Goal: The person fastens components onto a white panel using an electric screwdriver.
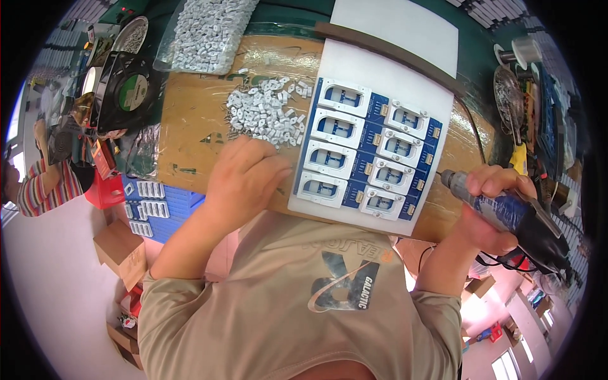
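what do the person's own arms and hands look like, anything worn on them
Both hands are bare: no gloves, rings or watch show on the left hand or the right hand. The forearms are uncovered too. Short khaki-beige sleeves of a T-shirt end above the elbows; the shirt has a grey and dark printed emblem on the chest.

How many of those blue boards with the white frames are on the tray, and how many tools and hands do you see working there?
Blue boards with white frames, in two columns on the white tray: 8
Electric screwdrivers, held in the right hand: 1
Hands at work, counting the left hand by the pile of small white parts: 2
Total: 11
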The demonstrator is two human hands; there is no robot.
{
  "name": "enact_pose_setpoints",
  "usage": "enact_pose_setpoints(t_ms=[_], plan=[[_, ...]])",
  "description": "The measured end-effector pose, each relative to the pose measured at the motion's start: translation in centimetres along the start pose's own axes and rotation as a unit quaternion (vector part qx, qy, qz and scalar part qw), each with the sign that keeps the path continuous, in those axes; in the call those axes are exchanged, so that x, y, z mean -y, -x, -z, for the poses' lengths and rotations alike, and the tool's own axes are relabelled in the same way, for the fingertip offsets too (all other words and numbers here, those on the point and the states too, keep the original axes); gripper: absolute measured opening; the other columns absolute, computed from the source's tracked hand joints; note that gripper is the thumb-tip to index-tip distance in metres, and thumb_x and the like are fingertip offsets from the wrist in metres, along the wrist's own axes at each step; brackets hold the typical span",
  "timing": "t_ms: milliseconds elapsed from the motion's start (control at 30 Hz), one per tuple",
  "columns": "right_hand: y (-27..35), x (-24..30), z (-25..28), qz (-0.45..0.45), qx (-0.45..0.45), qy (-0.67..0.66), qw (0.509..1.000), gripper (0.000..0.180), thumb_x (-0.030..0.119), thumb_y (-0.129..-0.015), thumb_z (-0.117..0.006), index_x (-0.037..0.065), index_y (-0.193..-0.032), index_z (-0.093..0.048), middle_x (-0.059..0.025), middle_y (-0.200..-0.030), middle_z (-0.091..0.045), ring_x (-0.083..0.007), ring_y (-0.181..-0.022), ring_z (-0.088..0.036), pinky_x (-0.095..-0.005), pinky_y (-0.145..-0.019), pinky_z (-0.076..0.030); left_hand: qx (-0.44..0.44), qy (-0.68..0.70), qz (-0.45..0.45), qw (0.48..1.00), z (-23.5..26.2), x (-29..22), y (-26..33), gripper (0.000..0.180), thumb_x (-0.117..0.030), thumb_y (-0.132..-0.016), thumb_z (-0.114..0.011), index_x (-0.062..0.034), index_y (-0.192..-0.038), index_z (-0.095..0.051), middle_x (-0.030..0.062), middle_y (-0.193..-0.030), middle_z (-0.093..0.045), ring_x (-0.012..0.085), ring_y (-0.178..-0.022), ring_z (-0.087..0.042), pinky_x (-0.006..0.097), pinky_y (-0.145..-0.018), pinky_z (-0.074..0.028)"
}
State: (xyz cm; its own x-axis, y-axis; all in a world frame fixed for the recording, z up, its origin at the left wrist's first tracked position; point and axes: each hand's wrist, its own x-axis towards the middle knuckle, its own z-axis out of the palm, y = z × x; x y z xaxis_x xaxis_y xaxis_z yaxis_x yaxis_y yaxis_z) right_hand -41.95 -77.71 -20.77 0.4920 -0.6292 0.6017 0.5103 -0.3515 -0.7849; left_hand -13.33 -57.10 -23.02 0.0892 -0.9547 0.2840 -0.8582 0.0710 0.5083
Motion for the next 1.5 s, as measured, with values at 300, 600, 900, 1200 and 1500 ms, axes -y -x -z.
enact_pose_setpoints(t_ms=[300,600,900,1200,1500], plan=[[0.2,0.3,-0.1,-0.004,-0.014,0.004,1.000,0.085,0.060,-0.076,-0.067,-0.001,-0.129,-0.040,-0.0144,-0.090,-0.055,-0.0244,-0.076,-0.057,-0.0362,-0.062,-0.050,0.013,0.022,0.017,1.000,-0.3,0.1,-0.2,0.016,-0.007,-0.068,-0.071,-0.0099,-0.082,-0.064,0.0040,-0.079,-0.054,0.0247,-0.072,-0.052,0.036,-0.065,-0.041],[0.0,0.2,-0.4,-0.006,-0.030,0.008,0.999,0.085,0.062,-0.075,-0.067,0.000,-0.128,-0.041,-0.0127,-0.087,-0.056,-0.0236,-0.073,-0.057,-0.0367,-0.062,-0.050,0.021,0.019,0.020,0.999,-0.2,0.2,-0.2,0.014,-0.008,-0.070,-0.070,-0.0092,-0.082,-0.064,0.0045,-0.079,-0.054,0.0252,-0.073,-0.052,0.036,-0.065,-0.041],[-0.9,0.5,-0.7,0.004,-0.023,0.029,0.999,0.086,0.065,-0.076,-0.063,-0.001,-0.127,-0.041,-0.0130,-0.087,-0.056,-0.0243,-0.071,-0.057,-0.0375,-0.061,-0.051,0.056,-0.021,0.035,0.998,0.3,-0.2,-0.4,0.009,-0.009,-0.072,-0.067,-0.0103,-0.080,-0.063,0.0035,-0.082,-0.053,0.0240,-0.078,-0.052,0.035,-0.068,-0.041],[-7.6,1.8,-3.1,0.042,0.109,-0.066,0.991,0.093,0.071,-0.076,-0.058,-0.002,-0.131,-0.038,-0.0142,-0.099,-0.057,-0.0254,-0.078,-0.060,-0.0358,-0.068,-0.051,0.012,0.029,-0.036,0.999,1.4,-0.1,-4.0,0.006,-0.010,-0.071,-0.066,-0.0097,-0.076,-0.063,0.0035,-0.080,-0.055,0.0242,-0.079,-0.053,0.037,-0.071,-0.042],[-10.8,-3.9,-9.1,-0.027,0.066,-0.178,0.982,0.086,0.071,-0.079,-0.053,0.001,-0.127,-0.044,-0.0122,-0.092,-0.058,-0.0240,-0.075,-0.059,-0.0364,-0.067,-0.051,-0.021,0.074,-0.098,0.992,-2.2,0.3,-12.5,0.014,-0.010,-0.069,-0.069,-0.0071,-0.082,-0.063,0.0092,-0.084,-0.058,0.0291,-0.084,-0.056,0.039,-0.074,-0.045]])
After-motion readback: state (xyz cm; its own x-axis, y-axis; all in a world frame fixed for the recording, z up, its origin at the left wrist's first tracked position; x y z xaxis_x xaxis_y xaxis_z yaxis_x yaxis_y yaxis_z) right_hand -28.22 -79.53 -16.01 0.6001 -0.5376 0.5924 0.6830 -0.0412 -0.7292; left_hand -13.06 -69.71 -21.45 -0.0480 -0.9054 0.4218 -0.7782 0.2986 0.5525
